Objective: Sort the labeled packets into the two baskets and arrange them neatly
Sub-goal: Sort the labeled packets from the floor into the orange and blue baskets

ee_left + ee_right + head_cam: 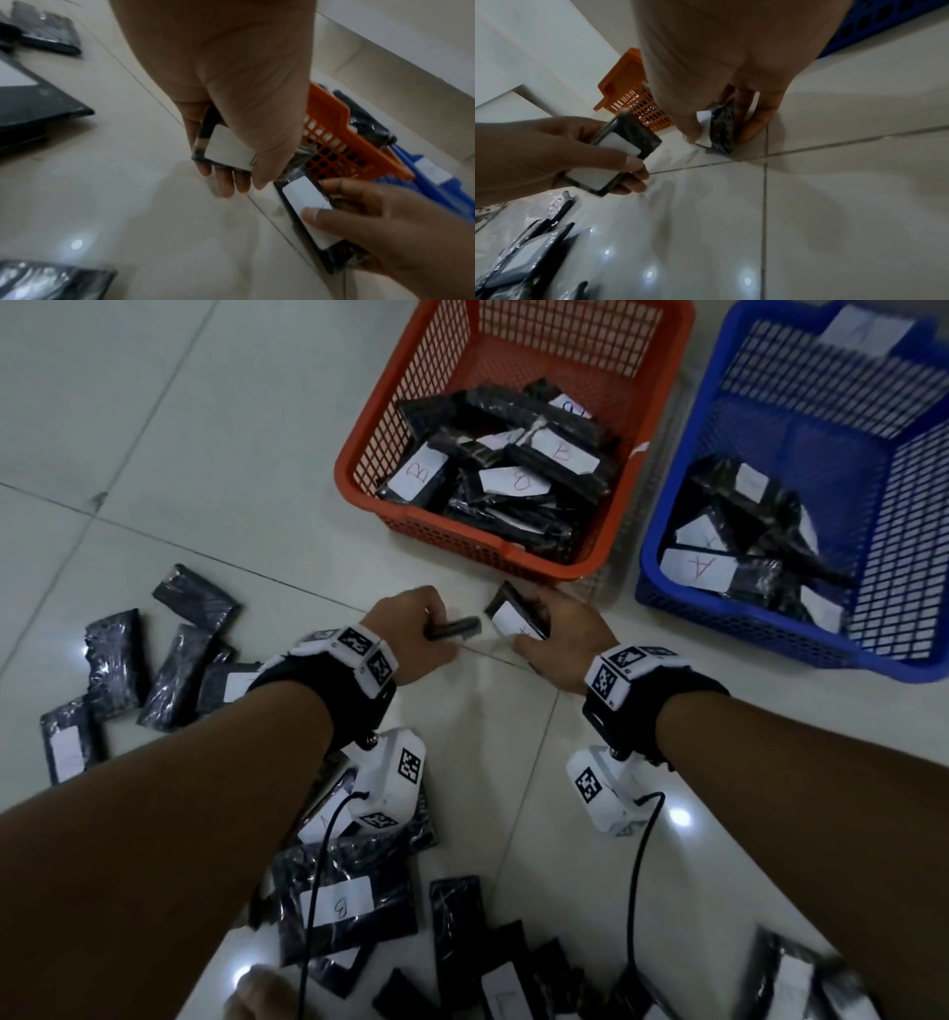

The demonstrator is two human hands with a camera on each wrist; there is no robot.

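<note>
Indoor room, likely home: glossy tiled floor (154,428), white wall (526,40).

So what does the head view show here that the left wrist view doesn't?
Only the head view shows inside both baskets: B-labelled packets in the orange basket, A-labelled ones in the blue basket. Only the left wrist view shows the white label facing up on the left hand's packet. Both show the left hand and right hand each holding a packet.

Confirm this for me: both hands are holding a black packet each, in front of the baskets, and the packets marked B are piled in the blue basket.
Wrong basket. In the head view the B packets lie in the orange basket; the blue basket holds A packets. The rest stands: left hand and right hand hold one packet each.
</note>
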